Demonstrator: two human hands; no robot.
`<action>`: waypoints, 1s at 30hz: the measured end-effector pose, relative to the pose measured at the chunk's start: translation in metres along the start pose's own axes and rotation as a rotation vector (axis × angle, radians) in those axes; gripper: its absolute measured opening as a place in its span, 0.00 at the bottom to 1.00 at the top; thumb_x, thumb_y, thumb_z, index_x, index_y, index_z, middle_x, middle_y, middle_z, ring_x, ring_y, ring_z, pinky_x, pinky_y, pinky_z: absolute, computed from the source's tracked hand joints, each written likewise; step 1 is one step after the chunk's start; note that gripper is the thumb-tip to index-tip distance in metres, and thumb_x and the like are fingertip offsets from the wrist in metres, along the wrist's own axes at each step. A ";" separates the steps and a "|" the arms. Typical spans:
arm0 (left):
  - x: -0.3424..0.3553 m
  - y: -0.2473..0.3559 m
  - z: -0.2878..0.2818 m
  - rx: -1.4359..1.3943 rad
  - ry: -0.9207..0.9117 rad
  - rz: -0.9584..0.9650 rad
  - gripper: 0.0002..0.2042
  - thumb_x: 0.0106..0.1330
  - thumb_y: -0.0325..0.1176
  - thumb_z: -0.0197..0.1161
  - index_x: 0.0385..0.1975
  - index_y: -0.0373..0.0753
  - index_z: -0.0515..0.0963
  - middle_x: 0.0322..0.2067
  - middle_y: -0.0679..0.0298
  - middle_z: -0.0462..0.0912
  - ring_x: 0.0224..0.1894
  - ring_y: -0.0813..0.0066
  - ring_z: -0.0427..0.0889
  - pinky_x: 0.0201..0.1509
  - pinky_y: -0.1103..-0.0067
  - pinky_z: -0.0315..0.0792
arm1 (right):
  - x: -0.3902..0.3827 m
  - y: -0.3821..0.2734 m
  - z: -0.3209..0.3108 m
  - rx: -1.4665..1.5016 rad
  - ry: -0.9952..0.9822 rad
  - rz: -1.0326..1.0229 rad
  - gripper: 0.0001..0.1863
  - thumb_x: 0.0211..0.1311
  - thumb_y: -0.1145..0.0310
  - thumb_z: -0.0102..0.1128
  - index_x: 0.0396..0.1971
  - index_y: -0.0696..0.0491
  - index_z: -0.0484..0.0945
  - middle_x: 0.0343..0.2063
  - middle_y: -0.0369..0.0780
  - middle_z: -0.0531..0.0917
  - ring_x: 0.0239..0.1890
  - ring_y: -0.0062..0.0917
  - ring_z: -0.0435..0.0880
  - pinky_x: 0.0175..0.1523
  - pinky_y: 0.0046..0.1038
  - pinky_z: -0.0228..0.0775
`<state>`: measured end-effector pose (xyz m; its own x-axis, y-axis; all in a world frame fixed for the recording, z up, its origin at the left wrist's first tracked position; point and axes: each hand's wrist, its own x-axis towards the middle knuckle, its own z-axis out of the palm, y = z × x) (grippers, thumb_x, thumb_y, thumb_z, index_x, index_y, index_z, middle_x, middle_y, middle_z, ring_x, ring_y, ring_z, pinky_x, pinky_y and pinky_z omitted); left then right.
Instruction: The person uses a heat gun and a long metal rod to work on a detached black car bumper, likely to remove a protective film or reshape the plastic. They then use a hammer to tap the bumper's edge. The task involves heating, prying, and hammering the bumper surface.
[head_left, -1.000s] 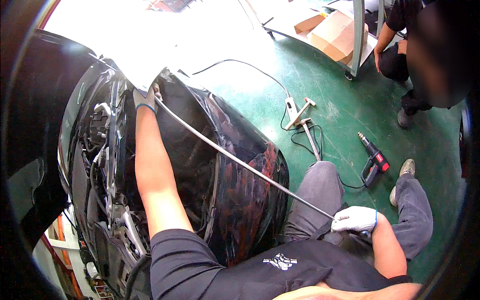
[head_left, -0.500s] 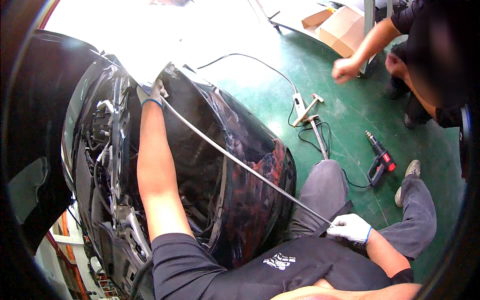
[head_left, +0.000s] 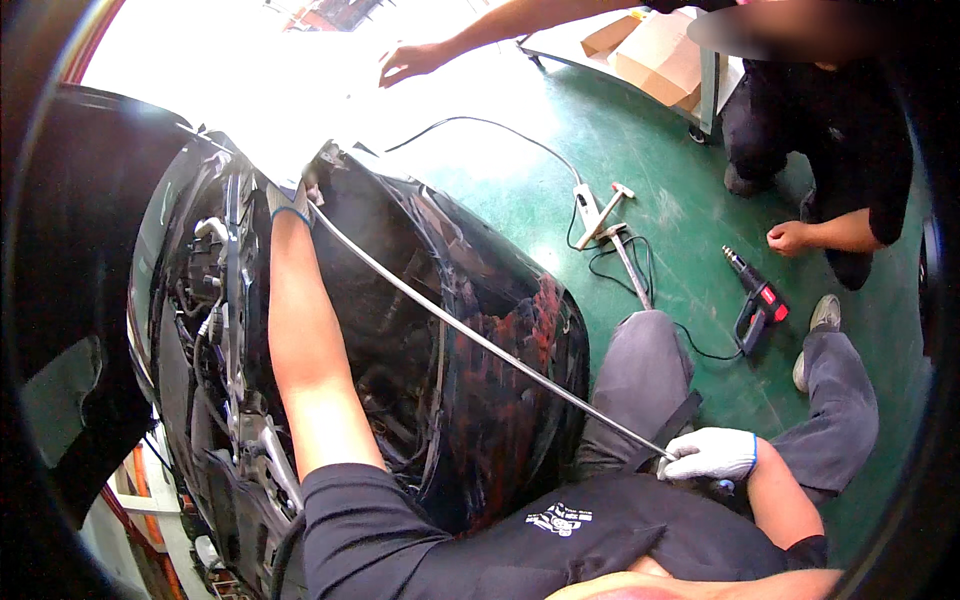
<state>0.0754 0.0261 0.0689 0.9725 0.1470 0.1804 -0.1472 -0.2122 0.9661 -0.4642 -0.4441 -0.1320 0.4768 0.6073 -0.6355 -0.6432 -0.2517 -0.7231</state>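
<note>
White-gloved right hand (head_left: 712,455): fingers closed around the near end of a long, slender grey metal rod (head_left: 480,341). The rod extends across a black, curved, red-scuffed car panel (head_left: 540,318) to the white-gloved left hand (head_left: 290,198), whose fingers are partly hidden; their grip cannot be determined. A black-and-red pistol-shaped heat gun (head_left: 760,301) lies on the green floor (head_left: 690,215).

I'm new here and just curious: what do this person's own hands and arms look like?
The left hand and right hand wear whitish fabric work gloves with blue-edged cuffs; the left one is partly hidden. Short black fabric sleeves leave both forearms bare.
</note>
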 end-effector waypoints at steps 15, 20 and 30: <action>0.026 -0.006 -0.013 0.032 -0.116 -0.034 0.12 0.75 0.38 0.56 0.37 0.34 0.76 0.23 0.59 0.76 0.16 0.71 0.70 0.19 0.71 0.67 | -0.051 -0.018 0.015 0.147 -0.106 0.042 0.30 0.61 0.59 0.70 0.60 0.58 0.77 0.30 0.34 0.81 0.32 0.17 0.79 0.35 0.23 0.70; 0.021 0.004 -0.025 0.042 -0.099 -0.032 0.12 0.75 0.38 0.56 0.38 0.34 0.76 0.23 0.59 0.76 0.17 0.71 0.70 0.20 0.71 0.67 | -0.069 -0.040 0.015 0.079 -0.153 0.125 0.29 0.63 0.56 0.69 0.60 0.55 0.77 0.29 0.33 0.81 0.32 0.16 0.79 0.35 0.23 0.71; 0.005 -0.003 -0.029 0.035 -0.081 -0.076 0.11 0.75 0.37 0.56 0.39 0.35 0.76 0.24 0.60 0.77 0.18 0.72 0.71 0.21 0.72 0.68 | -0.042 -0.023 0.003 0.216 -0.220 0.162 0.19 0.67 0.64 0.60 0.53 0.58 0.79 0.31 0.37 0.84 0.32 0.19 0.81 0.36 0.23 0.73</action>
<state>0.0754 0.0553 0.0722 0.9922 0.0857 0.0901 -0.0675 -0.2368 0.9692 -0.4714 -0.4611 -0.0878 0.2326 0.7267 -0.6464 -0.8233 -0.2067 -0.5287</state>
